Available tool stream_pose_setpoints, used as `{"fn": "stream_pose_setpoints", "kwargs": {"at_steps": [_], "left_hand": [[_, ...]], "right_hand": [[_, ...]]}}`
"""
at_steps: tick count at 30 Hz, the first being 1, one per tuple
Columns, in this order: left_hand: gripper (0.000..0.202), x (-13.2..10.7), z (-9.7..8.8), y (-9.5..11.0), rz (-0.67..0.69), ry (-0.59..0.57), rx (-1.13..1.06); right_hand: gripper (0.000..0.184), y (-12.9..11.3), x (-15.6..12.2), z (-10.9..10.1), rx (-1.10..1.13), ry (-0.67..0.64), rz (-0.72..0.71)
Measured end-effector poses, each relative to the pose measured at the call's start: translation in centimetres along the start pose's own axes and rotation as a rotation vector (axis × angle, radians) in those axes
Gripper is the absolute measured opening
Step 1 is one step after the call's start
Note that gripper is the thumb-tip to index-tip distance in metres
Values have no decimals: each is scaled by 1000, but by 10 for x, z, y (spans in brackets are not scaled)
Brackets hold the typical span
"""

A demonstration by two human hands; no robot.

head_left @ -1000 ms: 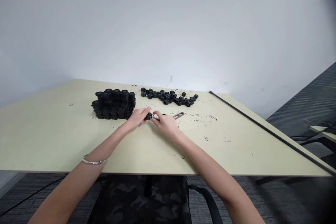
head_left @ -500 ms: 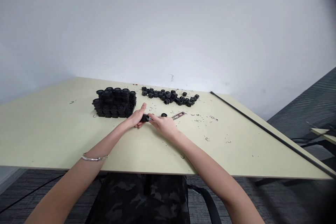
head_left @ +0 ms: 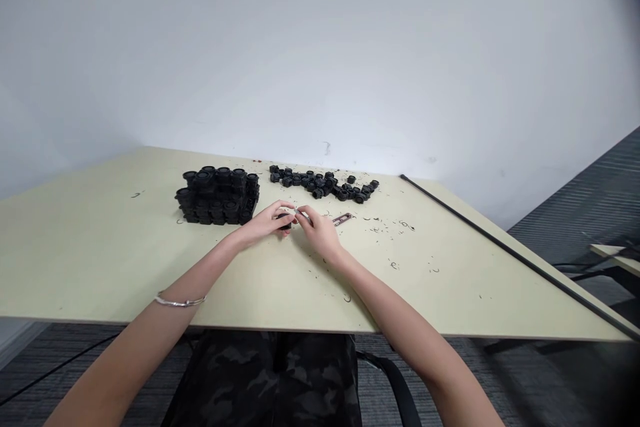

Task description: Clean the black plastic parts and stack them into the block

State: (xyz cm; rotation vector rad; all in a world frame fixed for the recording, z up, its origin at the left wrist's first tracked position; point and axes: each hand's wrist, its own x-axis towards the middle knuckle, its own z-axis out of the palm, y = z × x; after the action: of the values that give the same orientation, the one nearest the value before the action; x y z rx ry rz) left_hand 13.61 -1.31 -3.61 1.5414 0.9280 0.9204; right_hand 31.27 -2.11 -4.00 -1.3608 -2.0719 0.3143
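My left hand (head_left: 267, 220) is closed around a black plastic part (head_left: 285, 221), with its thumb across the part and the index finger reaching over it. Just to the right, my right hand (head_left: 319, 232) pinches a thin knife-like tool (head_left: 303, 216) with a pale, bluish tip; the fingers partly hide it. That tip points toward the left hand's fingertips. Behind the right hand, a slotted metal piece with a pinkish handle (head_left: 343, 219) shows on the table, its near end hidden by the hand.
A stacked block of black round-topped parts (head_left: 217, 197) stands left of my hands. Loose black parts (head_left: 320, 183) lie scattered at the back. Thin black shavings (head_left: 394, 265) litter the pale table (head_left: 125, 247). A long black rod (head_left: 490, 247) runs along the right edge.
My right hand has turned upward, raising the thin tool's tip. My left thumb has come down from upright onto the black part, which has moved slightly right.
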Motion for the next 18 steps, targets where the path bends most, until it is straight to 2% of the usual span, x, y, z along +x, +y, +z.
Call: {"fn": "stream_pose_setpoints", "kwargs": {"at_steps": [5,8,11,15,18], "left_hand": [[42,-1,0,3,17,23,-49],[41,1,1,4,-29,78,-22],[39,3,0,1,-94,130,-111],[31,7,-3,-5,-146,203,-271],[25,8,-4,-7,-153,199,-358]], "right_hand": [[34,-2,1,-1,85,25,57],[35,-1,2,0,148,22,86],[37,-2,1,0,177,-2,61],[36,-5,-2,2,113,-44,6],[36,-7,-3,4,34,-86,1]]}}
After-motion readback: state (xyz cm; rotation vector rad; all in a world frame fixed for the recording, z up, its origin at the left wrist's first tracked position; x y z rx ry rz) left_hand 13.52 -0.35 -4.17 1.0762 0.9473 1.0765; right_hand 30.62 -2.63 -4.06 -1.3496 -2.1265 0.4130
